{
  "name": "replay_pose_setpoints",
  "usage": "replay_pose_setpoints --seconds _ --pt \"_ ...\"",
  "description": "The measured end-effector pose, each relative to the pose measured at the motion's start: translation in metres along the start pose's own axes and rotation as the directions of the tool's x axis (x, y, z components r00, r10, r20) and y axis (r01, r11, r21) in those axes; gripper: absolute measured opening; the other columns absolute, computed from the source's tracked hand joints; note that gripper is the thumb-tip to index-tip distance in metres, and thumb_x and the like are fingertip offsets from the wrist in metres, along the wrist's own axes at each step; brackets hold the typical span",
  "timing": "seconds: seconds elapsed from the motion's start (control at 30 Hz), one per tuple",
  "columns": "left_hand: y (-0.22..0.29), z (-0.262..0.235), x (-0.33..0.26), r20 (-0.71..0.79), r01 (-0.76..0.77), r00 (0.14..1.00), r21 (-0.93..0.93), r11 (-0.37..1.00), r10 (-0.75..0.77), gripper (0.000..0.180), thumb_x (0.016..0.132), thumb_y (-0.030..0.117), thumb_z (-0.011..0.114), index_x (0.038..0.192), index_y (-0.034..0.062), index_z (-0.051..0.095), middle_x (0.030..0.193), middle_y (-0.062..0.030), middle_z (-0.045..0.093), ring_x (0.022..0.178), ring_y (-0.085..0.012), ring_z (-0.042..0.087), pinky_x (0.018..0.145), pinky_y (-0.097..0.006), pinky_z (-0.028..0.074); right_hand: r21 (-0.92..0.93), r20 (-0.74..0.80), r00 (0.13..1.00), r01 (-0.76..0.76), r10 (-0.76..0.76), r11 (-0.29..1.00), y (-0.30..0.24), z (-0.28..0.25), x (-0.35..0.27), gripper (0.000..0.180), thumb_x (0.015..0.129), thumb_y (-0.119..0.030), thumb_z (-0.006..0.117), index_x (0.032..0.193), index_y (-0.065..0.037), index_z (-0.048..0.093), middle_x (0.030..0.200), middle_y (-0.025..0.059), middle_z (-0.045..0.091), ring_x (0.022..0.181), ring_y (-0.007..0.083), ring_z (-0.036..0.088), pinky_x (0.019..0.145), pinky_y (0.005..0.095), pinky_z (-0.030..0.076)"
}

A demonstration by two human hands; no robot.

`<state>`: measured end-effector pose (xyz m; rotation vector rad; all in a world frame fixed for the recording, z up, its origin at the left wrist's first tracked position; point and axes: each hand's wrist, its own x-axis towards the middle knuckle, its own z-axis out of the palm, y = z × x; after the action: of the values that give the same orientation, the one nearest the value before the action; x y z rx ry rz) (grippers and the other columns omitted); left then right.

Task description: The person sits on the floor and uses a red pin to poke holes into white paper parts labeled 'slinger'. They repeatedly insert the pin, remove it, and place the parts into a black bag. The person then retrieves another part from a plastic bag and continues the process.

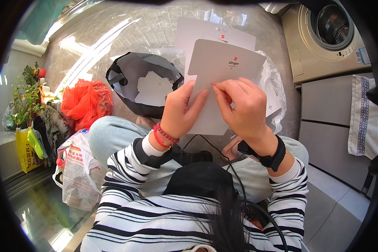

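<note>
A pale grey cardboard sheet (214, 59) with a small red mark and dark print stands tilted in front of me. My left hand (178, 111) grips it at the left edge, thumb on the near face. Over the middle of the sheet, my right hand (243, 101) is closed in a pinch. A tiny red bit (213, 84) shows at its fingertips, too small to name. Behind lies a second similar cardboard sheet (193, 31), partly covered by the first. Left of the sheets, a black bag (118, 86) stands open with torn white cardboard pieces (153, 88) inside.
Clear plastic wrapping (277, 80) lies to the right, around more pale sheets. A washing machine (296, 54) and grey cabinets (332, 101) line the right side. A red plastic bag (88, 103), potted plants (25, 98) and a white carrier bag (84, 168) stand at left.
</note>
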<state>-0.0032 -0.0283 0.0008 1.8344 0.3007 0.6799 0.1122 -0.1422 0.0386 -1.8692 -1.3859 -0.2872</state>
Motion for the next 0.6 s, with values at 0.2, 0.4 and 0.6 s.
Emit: replay_pose_setpoints --seconds 0.2,0.4,0.6 --pt "0.0 0.006 -0.002 -0.014 -0.134 0.99 0.192 0.972 0.139 0.021 0.084 0.003 0.062 0.105 0.0011 0.059 0.083 -0.0171 0.062 0.066 -0.0329 0.06 0.059 -0.032 0.048 -0.131 0.039 0.999 0.022 -0.017 0.991 -0.003 0.0 -0.005 0.006 0.076 -0.003 0.068 0.08 -0.005 0.064 0.061 0.006 0.058 0.053 0.0215 0.053 0.046 0.0326 0.041" --pt "-0.004 0.008 -0.001 -0.011 -0.17 0.984 0.246 0.954 0.178 0.023 0.084 0.001 0.062 0.106 0.0009 0.059 0.084 -0.0173 0.063 0.068 -0.034 0.061 0.059 -0.033 0.048 -0.057 0.046 0.992 -0.112 0.114 0.992 -0.002 0.001 -0.006 0.005 0.079 -0.006 0.068 0.08 -0.005 0.063 0.061 0.0087 0.058 0.052 0.0244 0.055 0.047 0.0343 0.041" --pt "-0.001 0.008 -0.001 -0.009 -0.082 0.996 0.089 0.993 0.083 0.023 0.087 0.002 0.06 0.11 -0.0006 0.058 0.085 -0.0171 0.064 0.069 -0.029 0.062 0.063 -0.03 0.048 -0.053 0.101 0.983 -0.148 0.152 0.988 -0.005 -0.009 -0.004 0.006 0.079 -0.005 0.067 0.078 -0.004 0.061 0.061 0.0092 0.059 0.053 0.0244 0.057 0.048 0.0328 0.043"
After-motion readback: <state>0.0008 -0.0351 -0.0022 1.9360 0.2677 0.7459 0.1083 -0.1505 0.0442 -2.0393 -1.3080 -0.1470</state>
